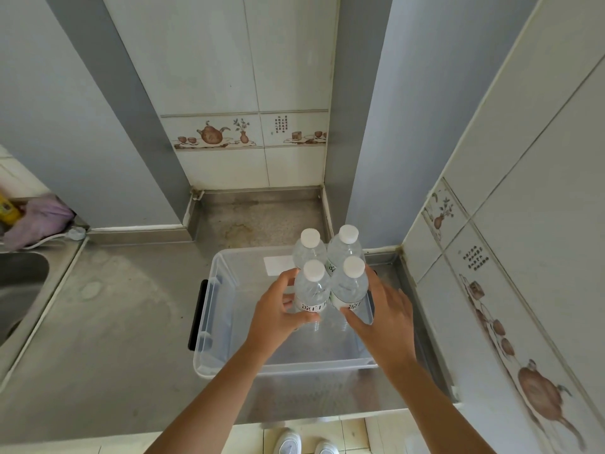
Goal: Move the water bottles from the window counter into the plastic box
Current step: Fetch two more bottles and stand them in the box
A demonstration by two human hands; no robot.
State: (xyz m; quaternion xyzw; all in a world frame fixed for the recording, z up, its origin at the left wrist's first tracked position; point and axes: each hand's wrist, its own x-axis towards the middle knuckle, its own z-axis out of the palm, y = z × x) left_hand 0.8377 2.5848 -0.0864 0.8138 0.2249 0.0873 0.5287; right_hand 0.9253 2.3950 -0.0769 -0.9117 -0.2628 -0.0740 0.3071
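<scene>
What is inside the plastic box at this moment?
Four water bottles with white caps stand grouped over the far right of the plastic box. The left hand and right hand hold them and cover their bases. The remaining floor looks bare.

Both bare forearms reach forward, the left hand and right hand curled inward, facing each other.
</scene>
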